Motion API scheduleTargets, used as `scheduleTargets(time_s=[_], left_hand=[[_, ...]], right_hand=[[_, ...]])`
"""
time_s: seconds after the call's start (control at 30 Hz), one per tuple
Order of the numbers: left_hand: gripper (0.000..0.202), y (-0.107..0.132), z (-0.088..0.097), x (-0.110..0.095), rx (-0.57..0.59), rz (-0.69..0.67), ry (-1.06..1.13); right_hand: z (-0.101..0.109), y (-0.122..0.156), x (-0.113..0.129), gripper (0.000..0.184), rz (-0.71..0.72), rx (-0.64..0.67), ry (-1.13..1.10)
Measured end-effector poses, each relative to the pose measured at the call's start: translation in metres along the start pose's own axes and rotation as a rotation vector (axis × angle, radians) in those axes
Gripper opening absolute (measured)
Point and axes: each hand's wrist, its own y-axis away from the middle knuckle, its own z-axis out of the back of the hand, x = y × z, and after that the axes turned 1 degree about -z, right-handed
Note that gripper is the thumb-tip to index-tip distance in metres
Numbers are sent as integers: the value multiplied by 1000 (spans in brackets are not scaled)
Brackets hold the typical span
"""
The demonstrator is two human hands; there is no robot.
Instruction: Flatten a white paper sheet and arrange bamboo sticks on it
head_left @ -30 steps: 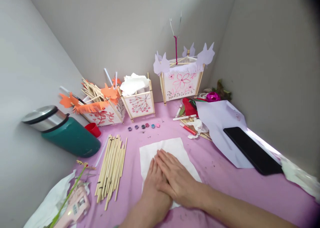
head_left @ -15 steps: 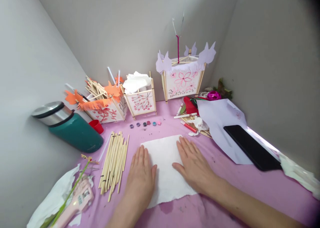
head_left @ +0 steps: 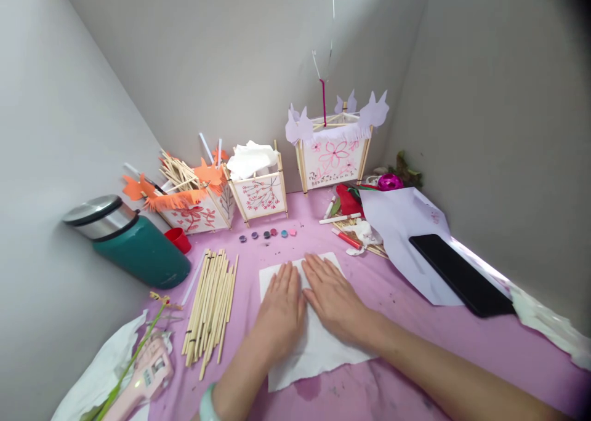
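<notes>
A white sheet of soft paper [head_left: 295,368], like a tissue or napkin, lies spread on the pink-purple tablecloth [head_left: 415,353]. My left hand [head_left: 282,310] rests flat on its left half, fingers stretched forward. On its upper right part lies my right hand [head_left: 335,298], palm down with the fingers extended. The two hands are close together near the middle of the sheet, thumbs almost meeting. Neither holds anything. Left of my left hand is a bundle of thin wooden sticks [head_left: 212,310], some with dark bands.
Left are a green tumbler [head_left: 143,248], a red cup [head_left: 178,240] and a pink glue gun [head_left: 148,372]. Behind stand stick-framed paper lanterns, among them one with purple cutouts [head_left: 335,156], and small paint pots [head_left: 266,234]. At right, a black phone [head_left: 462,276] lies on lilac paper [head_left: 397,218].
Both hands have slid inward across the sheet, from its side edges to its middle. The camera view has shifted slightly, and a pale bracelet now shows on the left wrist.
</notes>
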Motion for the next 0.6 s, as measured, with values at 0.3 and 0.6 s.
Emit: scheduleTargets(time_s=[0.3,0.6], left_hand=[[51,32,11,19,-62,217,-99],[19,60,36,-4,104,517,71]], right_hand=[[-4,27,-38,52,-89,-186,173],[25,71,-17,24,-442,9,141]])
